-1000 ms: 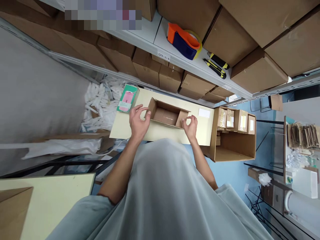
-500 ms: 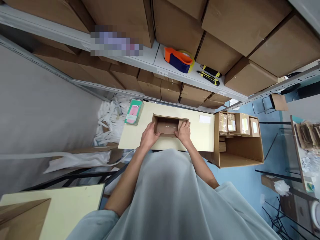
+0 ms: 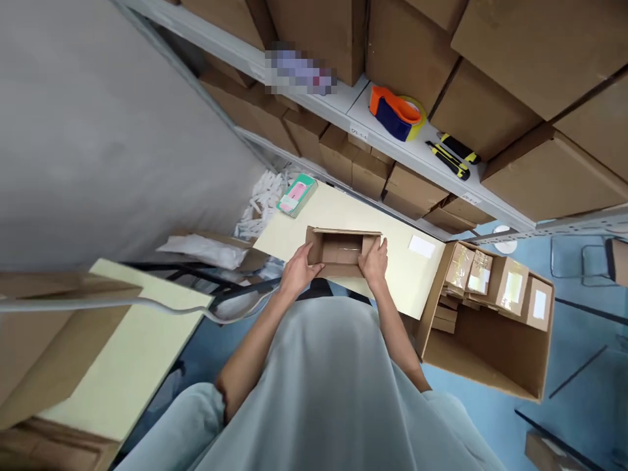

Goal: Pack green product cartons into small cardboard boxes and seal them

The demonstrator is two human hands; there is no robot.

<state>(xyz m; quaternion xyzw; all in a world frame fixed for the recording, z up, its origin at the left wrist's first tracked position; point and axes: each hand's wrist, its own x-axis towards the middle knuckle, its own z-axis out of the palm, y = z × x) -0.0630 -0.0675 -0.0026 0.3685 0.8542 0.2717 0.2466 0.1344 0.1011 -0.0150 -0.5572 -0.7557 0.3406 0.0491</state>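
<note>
Two bare hands hold one open box [image 3: 342,254] between them, right at the near edge of the pale bench [image 3: 392,229], in front of the person's grey shirt [image 3: 333,379]. From where I stand I look straight down into its brown inside; whether its bottom rests on the bench or is lifted a little, I cannot tell. The left hand [image 3: 297,269] is clamped on the box's left end, thumb along the near side. The right hand [image 3: 373,263] grips the opposite end, fingers up toward the far corner, its thumb near the front.

Beyond the box, on the bench's far left corner, lies a green pack [image 3: 297,195] with a pink picture on it. A white slip [image 3: 422,246] lies flat toward the right end. Just past that end, a big carton [image 3: 490,360] stands open, with a row of small boxes [image 3: 513,288] along its far side, some bearing pale labels.

Above and behind the bench runs a grey shelf [image 3: 338,101], with an orange and blue tape dispenser [image 3: 395,112] on it and two yellow and black cutters [image 3: 452,157] beside that. Brown cartons [image 3: 412,52] stand behind these tools, and more fill the level below.

White scraps [image 3: 265,196] are heaped off the bench's left end. Nearer, on the left, a second table [image 3: 132,340] bears cardboard, and a pale hose [image 3: 147,303] crosses over it.
</note>
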